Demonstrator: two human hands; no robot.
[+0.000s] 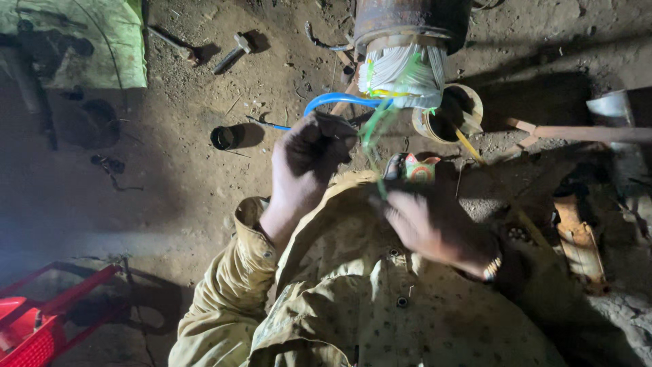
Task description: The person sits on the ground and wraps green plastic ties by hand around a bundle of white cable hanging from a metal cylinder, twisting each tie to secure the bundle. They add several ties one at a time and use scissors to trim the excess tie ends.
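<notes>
My right hand is blurred just above my shirt, fingers curled, though I cannot tell what they pinch; a small colourful roll sits just beyond its fingertips. My left hand is closed around a blue wire, with green strands beside it running up to the white winding of the rusty motor beyond.
</notes>
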